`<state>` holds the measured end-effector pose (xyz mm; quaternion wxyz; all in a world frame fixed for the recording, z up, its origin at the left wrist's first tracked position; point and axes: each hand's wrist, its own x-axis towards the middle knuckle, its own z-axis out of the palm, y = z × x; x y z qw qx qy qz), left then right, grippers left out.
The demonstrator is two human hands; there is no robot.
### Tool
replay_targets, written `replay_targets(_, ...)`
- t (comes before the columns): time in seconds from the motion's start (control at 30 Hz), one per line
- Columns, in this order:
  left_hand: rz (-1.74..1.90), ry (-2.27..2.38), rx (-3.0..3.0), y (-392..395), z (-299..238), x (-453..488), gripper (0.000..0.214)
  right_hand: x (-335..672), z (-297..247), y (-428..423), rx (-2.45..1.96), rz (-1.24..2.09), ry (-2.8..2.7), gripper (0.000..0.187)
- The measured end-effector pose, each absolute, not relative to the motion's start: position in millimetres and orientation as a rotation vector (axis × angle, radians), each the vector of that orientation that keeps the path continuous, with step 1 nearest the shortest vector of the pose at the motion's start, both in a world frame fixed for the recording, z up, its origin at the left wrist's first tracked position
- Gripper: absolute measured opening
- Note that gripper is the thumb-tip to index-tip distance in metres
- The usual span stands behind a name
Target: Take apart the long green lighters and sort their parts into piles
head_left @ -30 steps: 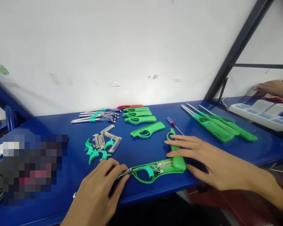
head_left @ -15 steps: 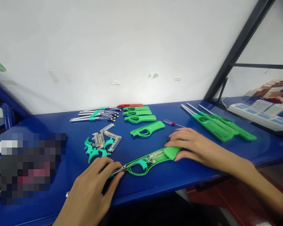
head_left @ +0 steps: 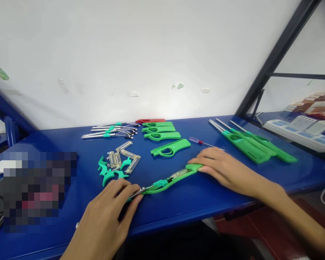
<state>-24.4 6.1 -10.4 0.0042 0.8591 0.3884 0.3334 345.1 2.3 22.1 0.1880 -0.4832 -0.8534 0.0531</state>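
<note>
A green lighter half-shell, tilted on its edge, lies between my hands at the table's front. Inside it show a teal trigger, a clear fuel tank and thin wires. My left hand is closed around the metal tube at the shell's narrow end. At the wide end, my right hand grips the green handle end. Behind the shell lie loose teal triggers and clear fuel tanks.
Several metal tubes with wires lie at the back left. Green half-shells and a red one are at the back middle, beside a screwdriver. Lighters with tubes lie right. A blurred dark item is left.
The half-shell has been tipped from lying face-up onto its edge, so its opening looks narrower. My right hand turned with the handle end; my left hand has kept its grip.
</note>
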Motion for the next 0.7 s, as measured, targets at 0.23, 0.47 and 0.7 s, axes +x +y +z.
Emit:
replay_targets(0.23,1.048,1.21,2.679,3.6,-9.1,-25.6,0.03,343.8,20.2,-0.3,-1.401,0.241,-2.382,0.045)
replay_targets(0.47,1.031,1.204,2.706,4.9,-7.5,-23.7,0.028,342.6,18.2,-3.1,-1.46,0.309,-2.389,0.043)
replay_targets(0.7,1.034,1.212,2.705,5.6,-9.6,-24.7,0.025,343.8,17.2,-4.3,-1.455,0.362,-2.368,0.046)
